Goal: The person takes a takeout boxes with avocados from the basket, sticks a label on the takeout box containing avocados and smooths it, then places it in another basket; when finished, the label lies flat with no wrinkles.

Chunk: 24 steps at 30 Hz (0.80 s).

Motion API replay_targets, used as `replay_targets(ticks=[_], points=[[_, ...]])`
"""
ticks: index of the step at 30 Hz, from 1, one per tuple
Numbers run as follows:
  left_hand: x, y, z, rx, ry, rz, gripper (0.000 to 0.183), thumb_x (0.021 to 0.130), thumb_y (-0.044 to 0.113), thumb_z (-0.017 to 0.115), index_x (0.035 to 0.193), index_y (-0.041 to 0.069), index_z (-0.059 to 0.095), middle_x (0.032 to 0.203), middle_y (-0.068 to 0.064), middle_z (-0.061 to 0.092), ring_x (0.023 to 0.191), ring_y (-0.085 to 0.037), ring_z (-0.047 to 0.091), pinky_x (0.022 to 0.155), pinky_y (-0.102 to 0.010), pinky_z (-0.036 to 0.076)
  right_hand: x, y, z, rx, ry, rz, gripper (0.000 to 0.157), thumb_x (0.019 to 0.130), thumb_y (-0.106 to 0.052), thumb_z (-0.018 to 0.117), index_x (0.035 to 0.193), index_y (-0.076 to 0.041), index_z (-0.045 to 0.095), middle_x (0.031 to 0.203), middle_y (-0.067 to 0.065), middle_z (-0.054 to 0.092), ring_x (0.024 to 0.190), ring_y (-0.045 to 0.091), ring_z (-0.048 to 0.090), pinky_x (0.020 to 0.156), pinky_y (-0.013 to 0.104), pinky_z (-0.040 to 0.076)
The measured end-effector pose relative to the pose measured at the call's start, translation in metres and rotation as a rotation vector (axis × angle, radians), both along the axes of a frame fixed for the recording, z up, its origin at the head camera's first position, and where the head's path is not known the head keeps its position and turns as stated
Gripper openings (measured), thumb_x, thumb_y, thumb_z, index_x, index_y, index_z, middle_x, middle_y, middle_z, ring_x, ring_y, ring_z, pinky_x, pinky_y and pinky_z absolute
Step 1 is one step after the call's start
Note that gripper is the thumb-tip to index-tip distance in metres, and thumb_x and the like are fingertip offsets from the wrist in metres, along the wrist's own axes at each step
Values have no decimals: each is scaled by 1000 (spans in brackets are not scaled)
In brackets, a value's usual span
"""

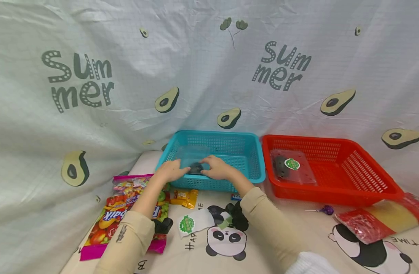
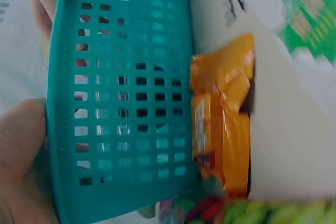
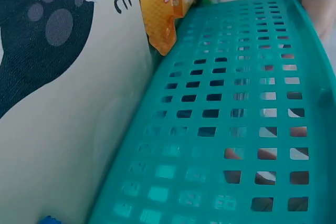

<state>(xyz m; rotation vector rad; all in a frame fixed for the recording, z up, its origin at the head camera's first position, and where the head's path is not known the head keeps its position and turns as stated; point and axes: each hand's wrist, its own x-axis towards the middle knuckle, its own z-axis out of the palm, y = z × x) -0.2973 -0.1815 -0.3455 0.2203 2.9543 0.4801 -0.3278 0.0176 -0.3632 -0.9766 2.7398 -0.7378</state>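
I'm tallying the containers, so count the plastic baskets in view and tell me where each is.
2. The blue basket stands in the middle of the head view; the red basket stands just right of it. No other shows.

on my panda-print surface [image 1: 192, 262] i've got: blue basket [image 1: 209, 185], red basket [image 1: 319, 192], fruit-print bag [image 1: 104, 220], orange packet [image 1: 184, 198], lollipop [image 1: 327, 209], red-yellow bag [image 1: 384, 220].
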Motion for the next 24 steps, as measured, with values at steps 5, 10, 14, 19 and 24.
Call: replay_targets(ticks=[5,10,14,19,24], points=[[-2,4,-1,35,0,40,63,87,42,49,133,1,38,134,-22,39,121,-40,36,93,-54,34,0,1,1,0,-27,-40,38,89,-24,52,123,-9,51,135,14,39,126,30,33,99,47,31],[-2,6,-2,78,15,29,58,86,40,52,132,7,41,134,-18,42,120,-39,37,90,-55,36,-3,6,-2,-41,-106,-120,40,88,-25,54,125,-13,50,134,10,42,126,28,35,98,46,34],[-2,9,-6,130,27,6,55,86,39,54,131,9,43,133,-15,43,120,-38,39,88,-56,37,-3,8,-5,-110,-127,-164,40,86,-23,56,125,-14,51,135,9,42,125,28,36,95,46,36],[0,12,-6,264,132,-16,50,87,35,54,129,10,46,132,-15,44,121,-39,37,91,-58,34,-1,15,-1,-239,-28,-215,39,86,-23,57,123,-13,52,111,13,59,85,24,60,66,34,47],[14,19,7,367,350,-66,46,86,36,56,126,14,49,131,-12,46,117,-34,42,92,-54,35,16,32,17,-405,116,-256,37,87,-27,56,121,-15,54,88,17,62,59,21,56,47,27,44]])
